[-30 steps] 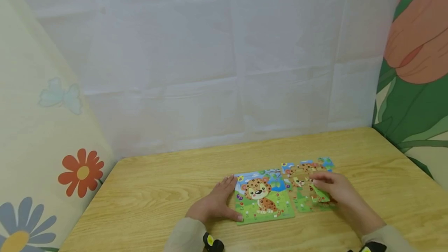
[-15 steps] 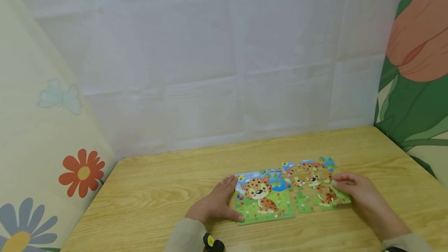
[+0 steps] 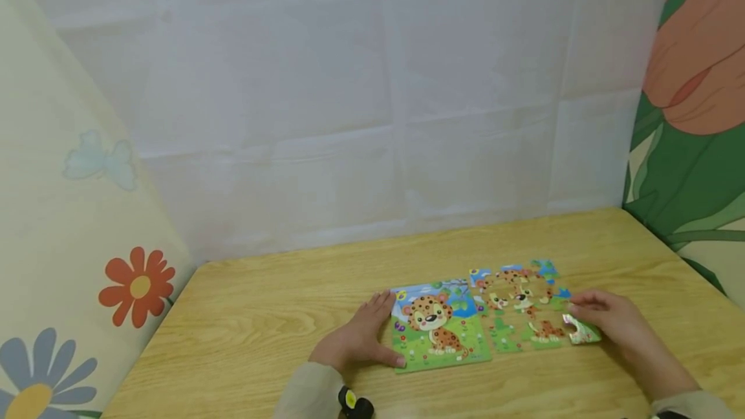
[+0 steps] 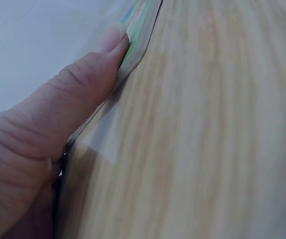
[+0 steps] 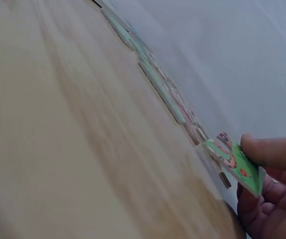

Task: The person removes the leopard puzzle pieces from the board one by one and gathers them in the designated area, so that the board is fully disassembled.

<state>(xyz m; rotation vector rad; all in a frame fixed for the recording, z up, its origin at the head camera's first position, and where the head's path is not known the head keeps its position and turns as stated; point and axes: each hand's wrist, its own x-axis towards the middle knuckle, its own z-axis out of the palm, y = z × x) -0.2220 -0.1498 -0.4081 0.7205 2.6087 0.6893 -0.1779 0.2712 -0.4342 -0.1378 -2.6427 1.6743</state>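
Observation:
A square cartoon leopard picture board lies flat on the table. My left hand rests against its left side, fingers at the far left corner and thumb on the near left corner; in the left wrist view the thumb lies along the board's edge. Right of the board is a partly assembled jigsaw of the same leopard, with wood showing through gaps. My right hand pinches a green jigsaw piece, tilted and shiny, just off the jigsaw's right side. The right wrist view shows red and spotted marks on this piece.
A blue and green piece lies by the right fingertips. The wooden table extends around both pictures. White cloth hangs behind; panels with flowers and large leaves stand at the sides.
My right hand has moved right from over the jigsaw to beyond its right side, carrying the green piece. The leopard's face and body pieces are uncovered now. My left hand stays put.

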